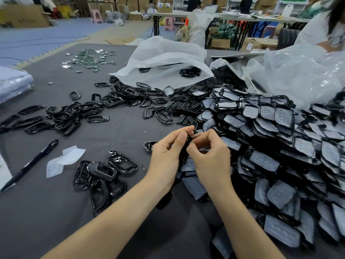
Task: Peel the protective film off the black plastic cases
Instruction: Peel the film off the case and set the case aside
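Bare forearms [112, 212], left hand [164, 157] and right hand [211, 159] seemingly short-nailed.

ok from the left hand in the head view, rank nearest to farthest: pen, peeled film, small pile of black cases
1. small pile of black cases, just left of the left hand
2. peeled film, further left
3. pen, near the left edge

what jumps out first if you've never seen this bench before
First, the heap of film-covered cases filling the right side of the grey table. Then, at centre, the left hand and right hand pinching one black case between them. To their left lie bare black frames and a piece of peeled film.
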